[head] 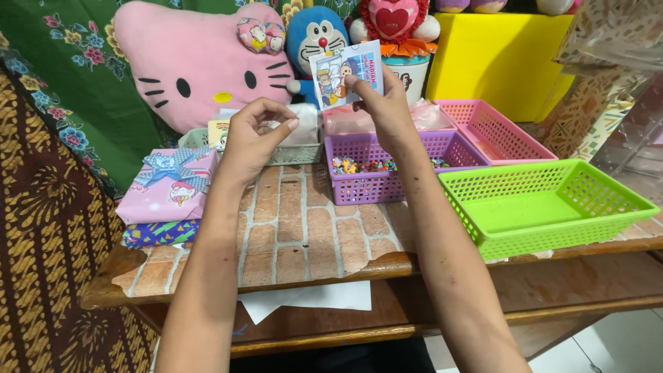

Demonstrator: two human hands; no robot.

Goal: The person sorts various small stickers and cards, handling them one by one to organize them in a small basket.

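While the right hand (pixel 380 103) pinches a small picture card (pixel 343 72) up above the purple basket (pixel 387 183), the left hand (pixel 252 135) curls half shut, holding nothing I can see. Brick-look paper covers the desk (pixel 304 235), torn at its front edge. A holey green basket (pixel 545 207) sits right; wrapped gifts (pixel 169 183) sit left.
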